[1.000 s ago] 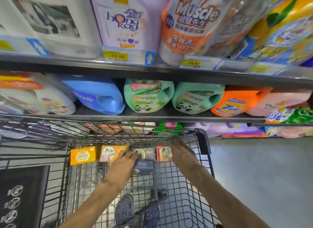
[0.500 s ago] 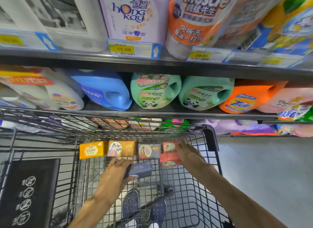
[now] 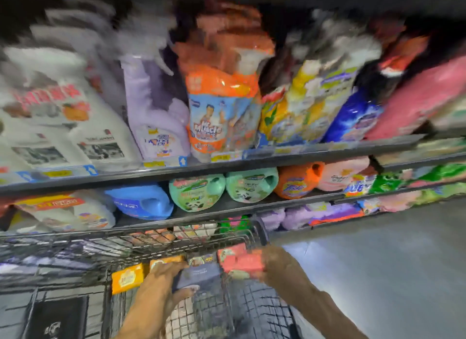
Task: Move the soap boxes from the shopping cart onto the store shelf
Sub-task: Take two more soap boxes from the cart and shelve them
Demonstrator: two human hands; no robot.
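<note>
Both hands lifting soap boxes out of the cart, shelf not yet reached.

Nearest me, the left hand (image 3: pixel 161 285) curls round a dark blue soap box (image 3: pixel 196 275), thumb under and fingers over its near edge; the right hand (image 3: pixel 277 268) grips a pink soap box (image 3: pixel 242 263) by its end, fingers wrapped tight. Both boxes sit just above the shopping cart (image 3: pixel 75 250), so this looks like the pick-up step. Along the cart's far wall a yellow soap box (image 3: pixel 127 278) and an orange soap box (image 3: pixel 166 261) wait their turn. Beyond, the store shelf (image 3: pixel 227 166) is crowded with detergent jugs (image 3: pixel 196 192); next, I'd say, both hands must rise and find a free gap, which the blur hides.
</note>
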